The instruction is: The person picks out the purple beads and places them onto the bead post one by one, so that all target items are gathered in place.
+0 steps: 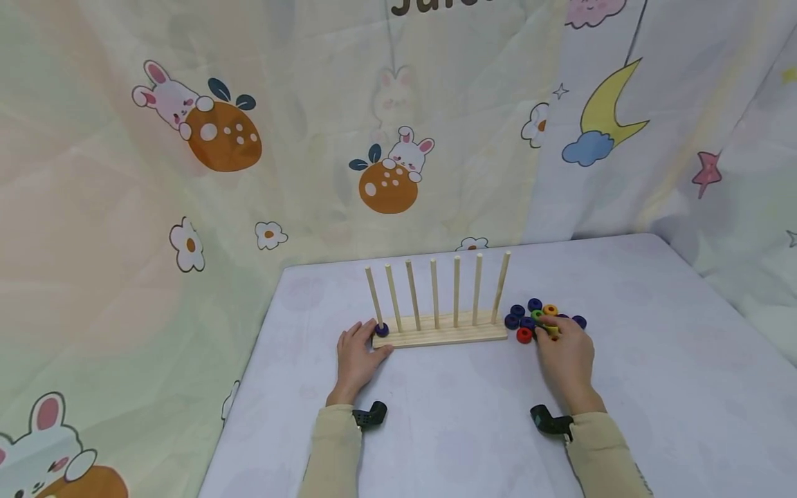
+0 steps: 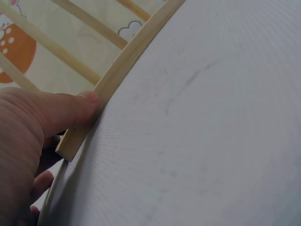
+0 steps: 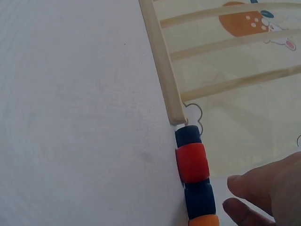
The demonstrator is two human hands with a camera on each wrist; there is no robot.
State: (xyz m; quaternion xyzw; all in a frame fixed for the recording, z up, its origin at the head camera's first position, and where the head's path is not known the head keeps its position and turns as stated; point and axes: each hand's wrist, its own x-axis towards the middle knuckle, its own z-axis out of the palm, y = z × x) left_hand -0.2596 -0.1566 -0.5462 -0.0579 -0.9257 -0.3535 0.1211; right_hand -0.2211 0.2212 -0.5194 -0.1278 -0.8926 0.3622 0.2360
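Observation:
A pale wooden peg rack (image 1: 448,337) stands on the table, its row of upright pegs pointing up. On the leftmost peg, down at the base, sits a dark blue bead (image 1: 382,330). My left hand (image 1: 357,356) grips that end of the rack, thumb (image 2: 84,106) along the front and fingers behind. Right of the rack lies a cluster of beads, among them a red bead (image 1: 524,335), a green bead (image 1: 537,315) and an orange bead (image 1: 550,310). Over this cluster is my right hand (image 1: 568,353), thumb and finger slightly parted with nothing visible between them in the right wrist view.
The white-covered table (image 1: 461,429) extends to both sides and in front of the rack. Behind it hangs a cloth backdrop (image 1: 311,173) printed with rabbits, flowers and a moon. Dark wrist cameras sit on both sleeves.

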